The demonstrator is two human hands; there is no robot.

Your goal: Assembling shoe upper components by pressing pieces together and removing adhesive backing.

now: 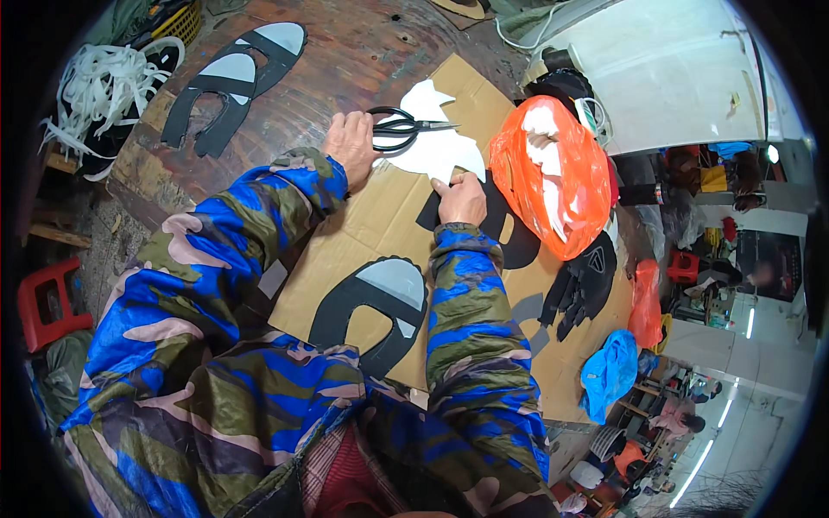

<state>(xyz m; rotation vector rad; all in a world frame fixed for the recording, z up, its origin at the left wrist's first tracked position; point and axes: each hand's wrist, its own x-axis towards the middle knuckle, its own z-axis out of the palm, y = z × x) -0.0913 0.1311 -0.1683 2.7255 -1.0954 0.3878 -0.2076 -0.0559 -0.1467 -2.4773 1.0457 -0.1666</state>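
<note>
Counts, placed against the cardboard sheet [380, 226] (1).
Over it: bare hands, 2, a left hand [351, 147] and a right hand [463, 200]; scissors [421, 126], 1 pair; white cut sheets [436, 151], number unclear, overlap possible.
Dark U-shaped pieces with grey tops [393, 281]: 3 clear; 1 on its near part, 2 beyond its left side.
Plastic bags: 3; orange bag [509, 168] at its right side, red bag [645, 306] and blue bag [610, 373] along its right edge.
Yellow basket [180, 23] beyond its far left: 1.

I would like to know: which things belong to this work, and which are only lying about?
Belong to the work, as it looks:
white material, held by the right hand
scissors on it, beside the left hand
cardboard underneath
probably the dark U-shaped pieces and the orange bag

Seem only lying about:
black gloves
blue bag
red stool
white strips
</note>
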